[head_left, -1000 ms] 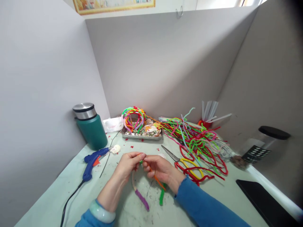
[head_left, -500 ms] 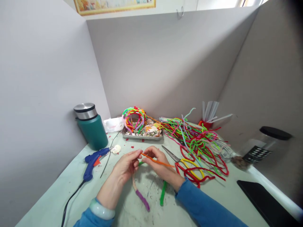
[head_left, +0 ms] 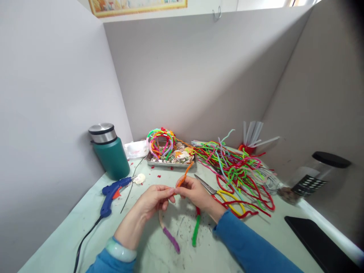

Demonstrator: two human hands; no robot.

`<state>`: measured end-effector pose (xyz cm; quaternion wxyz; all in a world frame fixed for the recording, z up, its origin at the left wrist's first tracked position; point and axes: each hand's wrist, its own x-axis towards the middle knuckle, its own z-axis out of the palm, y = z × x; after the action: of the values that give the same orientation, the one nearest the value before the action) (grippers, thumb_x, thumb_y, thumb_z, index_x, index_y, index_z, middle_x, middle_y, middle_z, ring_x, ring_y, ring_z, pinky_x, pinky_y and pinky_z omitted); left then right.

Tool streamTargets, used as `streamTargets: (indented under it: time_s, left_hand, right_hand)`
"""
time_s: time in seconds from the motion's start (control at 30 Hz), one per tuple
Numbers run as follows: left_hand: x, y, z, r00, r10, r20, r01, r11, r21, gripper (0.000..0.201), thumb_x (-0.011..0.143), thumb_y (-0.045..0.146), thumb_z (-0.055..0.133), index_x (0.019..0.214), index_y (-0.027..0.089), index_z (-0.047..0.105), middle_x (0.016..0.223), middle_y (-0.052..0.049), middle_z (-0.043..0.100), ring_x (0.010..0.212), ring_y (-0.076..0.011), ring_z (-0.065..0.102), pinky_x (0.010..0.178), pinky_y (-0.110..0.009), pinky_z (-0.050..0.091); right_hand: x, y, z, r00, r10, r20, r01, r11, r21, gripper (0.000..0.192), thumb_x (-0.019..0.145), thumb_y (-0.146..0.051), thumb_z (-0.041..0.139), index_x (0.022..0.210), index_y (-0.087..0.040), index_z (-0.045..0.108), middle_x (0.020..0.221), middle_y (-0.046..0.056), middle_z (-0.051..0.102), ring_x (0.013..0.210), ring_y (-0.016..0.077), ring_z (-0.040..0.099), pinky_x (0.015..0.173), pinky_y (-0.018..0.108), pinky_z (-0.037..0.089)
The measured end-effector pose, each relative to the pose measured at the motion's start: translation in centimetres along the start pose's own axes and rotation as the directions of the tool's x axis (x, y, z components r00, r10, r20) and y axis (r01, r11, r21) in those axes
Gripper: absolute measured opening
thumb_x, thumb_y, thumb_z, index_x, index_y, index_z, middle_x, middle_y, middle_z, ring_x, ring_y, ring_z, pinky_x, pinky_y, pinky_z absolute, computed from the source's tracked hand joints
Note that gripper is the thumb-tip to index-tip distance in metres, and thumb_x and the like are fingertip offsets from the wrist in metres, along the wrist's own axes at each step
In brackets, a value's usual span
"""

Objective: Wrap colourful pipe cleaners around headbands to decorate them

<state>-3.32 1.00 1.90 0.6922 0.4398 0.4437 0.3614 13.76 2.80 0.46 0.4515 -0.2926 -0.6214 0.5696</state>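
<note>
Over the middle of the table, my left hand and my right hand meet at their fingertips. Both are closed in a pinch on an orange pipe cleaner, whose free end points up and away past my right fingers. Beneath my hands lies a curved band of fuzzy pipe cleaners. Its purple end shows below my left hand, and its green end, with red above it, shows below my right. The band's middle is hidden behind my hands.
A blue glue gun and a green bottle stand left. A metal tray holds buttons and colourful rings. Yellow-handled scissors lie by a heap of pipe cleaners. At right are a clear jar and a black flat object.
The orange pipe cleaner's free end has swung from pointing right, across my right hand, to pointing up and away. My right hand has turned, and my left fingertips have shifted slightly right.
</note>
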Motion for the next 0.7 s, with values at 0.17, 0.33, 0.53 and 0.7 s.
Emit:
streamTargets:
  time_s: [0.17, 0.33, 0.53, 0.7]
  left_hand:
    - [-0.34, 0.41, 0.35, 1.0, -0.02, -0.018, 0.021, 1.0, 0.013, 0.025, 0.066, 0.033, 0.073, 0.073, 0.01, 0.066, 0.067, -0.005, 0.069, 0.034, -0.0036, 0.047, 0.036, -0.016, 0.038]
    - [-0.16, 0.31, 0.4, 0.999, -0.01, -0.046, 0.01, 1.0, -0.002, 0.028, 0.069, 0.032, 0.072, 0.085, 0.009, 0.068, 0.082, -0.009, 0.07, 0.04, -0.0036, 0.051, 0.04, -0.016, 0.041]
    - [0.16, -0.05, 0.36, 0.999, -0.021, -0.028, 0.02, 0.999, -0.036, 0.025, 0.062, 0.029, 0.077, 0.075, 0.009, 0.07, 0.062, -0.002, 0.063, 0.039, -0.0021, 0.046, 0.04, -0.015, 0.04]
    - [0.06, -0.11, 0.42, 1.0, -0.004, -0.018, 0.004, 1.0, 0.008, 0.027, 0.058, 0.028, 0.079, 0.075, 0.008, 0.07, 0.063, -0.002, 0.063, 0.041, -0.0025, 0.045, 0.042, -0.016, 0.04]
  right_hand:
    - [-0.08, -0.47, -0.09, 0.998, 0.027, -0.05, -0.025, 0.998, 0.056, 0.015, 0.071, -0.029, 0.066, 0.072, -0.015, 0.06, 0.057, -0.005, 0.052, 0.049, 0.0072, 0.044, 0.05, 0.02, 0.035]
    - [0.05, -0.31, 0.14, 0.989, 0.018, -0.145, -0.019, 1.0, -0.006, 0.015, 0.069, -0.029, 0.066, 0.071, -0.016, 0.061, 0.059, -0.004, 0.054, 0.051, 0.008, 0.043, 0.05, 0.021, 0.035]
    - [0.12, 0.06, 0.18, 0.995, 0.01, -0.102, -0.013, 1.0, -0.025, 0.015, 0.069, -0.029, 0.066, 0.07, -0.015, 0.061, 0.058, -0.003, 0.054, 0.051, 0.0082, 0.044, 0.05, 0.021, 0.035]
    - [0.16, 0.22, 0.12, 0.995, 0.023, -0.097, -0.029, 0.998, -0.062, 0.018, 0.068, -0.032, 0.067, 0.071, -0.015, 0.062, 0.059, -0.003, 0.055, 0.052, 0.0089, 0.045, 0.051, 0.022, 0.036]
